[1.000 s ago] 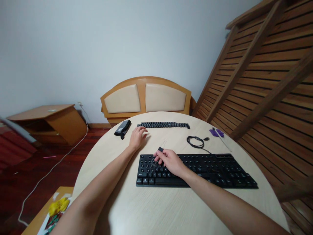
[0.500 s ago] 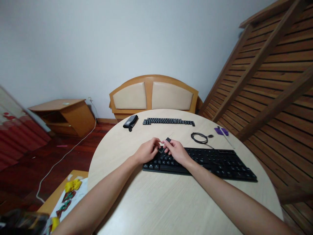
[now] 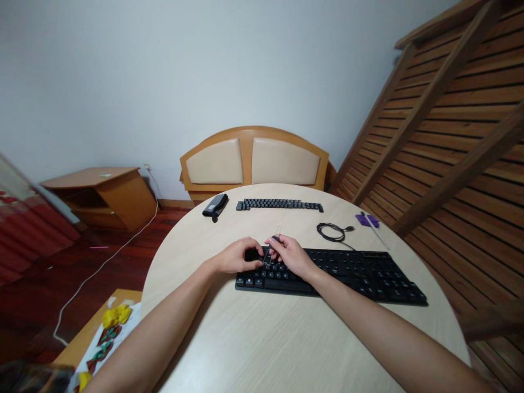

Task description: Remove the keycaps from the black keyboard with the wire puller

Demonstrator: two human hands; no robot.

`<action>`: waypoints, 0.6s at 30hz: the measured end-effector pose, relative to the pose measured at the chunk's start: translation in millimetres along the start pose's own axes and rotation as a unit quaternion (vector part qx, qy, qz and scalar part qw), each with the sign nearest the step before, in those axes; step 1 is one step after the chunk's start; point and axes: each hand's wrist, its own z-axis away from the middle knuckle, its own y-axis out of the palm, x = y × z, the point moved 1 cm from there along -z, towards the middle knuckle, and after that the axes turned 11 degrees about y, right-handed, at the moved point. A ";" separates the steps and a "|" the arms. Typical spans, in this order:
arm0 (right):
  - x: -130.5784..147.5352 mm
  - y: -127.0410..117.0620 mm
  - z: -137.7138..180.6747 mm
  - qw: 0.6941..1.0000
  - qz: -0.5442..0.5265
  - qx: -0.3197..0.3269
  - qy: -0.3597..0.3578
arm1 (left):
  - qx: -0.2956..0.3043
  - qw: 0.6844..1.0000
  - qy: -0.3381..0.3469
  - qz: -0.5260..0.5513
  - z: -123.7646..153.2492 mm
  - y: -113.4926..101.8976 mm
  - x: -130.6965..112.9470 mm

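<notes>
A black keyboard (image 3: 356, 270) lies across a round pale table (image 3: 262, 338). My left hand (image 3: 233, 257) rests on the keyboard's far left end, fingers curled down over it. My right hand (image 3: 290, 255) is closed on a small keycap puller (image 3: 270, 252) with a black handle and thin wire loops. The wire tips sit among the keys near the left end, right beside my left fingertips. A long row of loose black keycaps (image 3: 279, 205) lies at the table's far side.
A black pouch (image 3: 215, 206), a coiled black cable (image 3: 332, 232) and purple pieces (image 3: 367, 220) lie on the far half. A padded wooden headboard (image 3: 254, 161) stands behind, a slatted wooden frame (image 3: 450, 136) leans at right, a cabinet (image 3: 102, 194) stands left.
My left hand came back from near the keycap row to the keyboard's left end. My right hand with the puller shifted to meet it. The view swung slightly.
</notes>
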 end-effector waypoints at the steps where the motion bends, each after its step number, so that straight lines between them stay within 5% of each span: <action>1: 0.1 0.1 0.5 1.000 0.001 0.000 -0.002 | 0.001 1.000 0.002 0.000 0.2 -0.5 -0.4; 18: -1.1 0.9 2.1 0.998 0.033 0.020 -0.041 | 0.004 1.000 -0.003 -0.007 -0.4 -1.2 -0.4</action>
